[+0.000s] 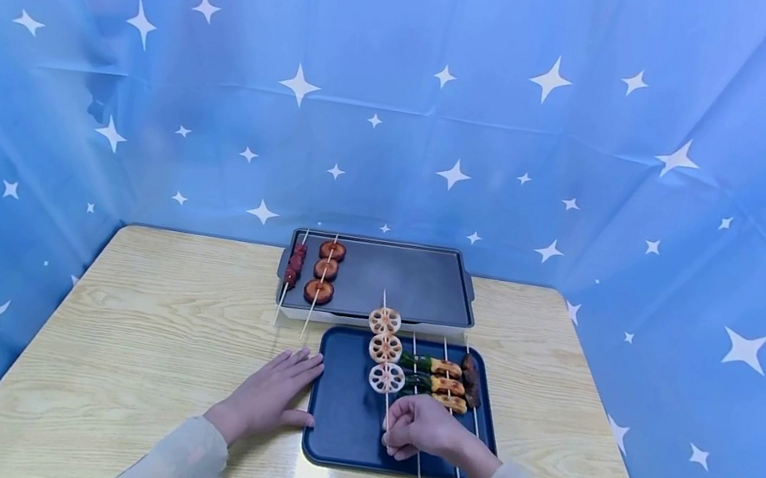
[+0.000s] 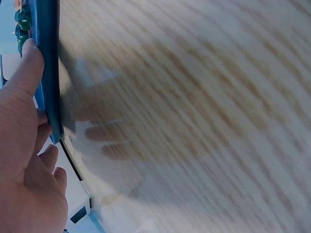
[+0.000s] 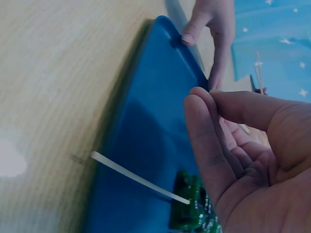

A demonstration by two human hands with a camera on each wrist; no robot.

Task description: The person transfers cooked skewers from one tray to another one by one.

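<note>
My right hand (image 1: 426, 428) pinches the bare lower stick of a lotus root skewer (image 1: 385, 348) between thumb and fingers. The skewer's white, holed slices tilt over the dark blue tray (image 1: 335, 421), its upper end reaching the griddle's front edge. With fingers extended, my left hand (image 1: 269, 395) touches the tray's left rim; the left wrist view shows its thumb against that rim. Right of the lotus slices, a green vegetable skewer (image 3: 187, 204), a skewer of yellow browned pieces (image 1: 447, 386) and a dark brown skewer (image 1: 469, 379) lie on the tray.
Behind the tray stands a flat black griddle (image 1: 395, 275) with a white base. On its left side lie a dark red skewer (image 1: 296, 263) and a skewer of round brown slices (image 1: 325, 269). Starry blue cloth (image 1: 387, 121) surrounds the wooden table (image 1: 161, 337).
</note>
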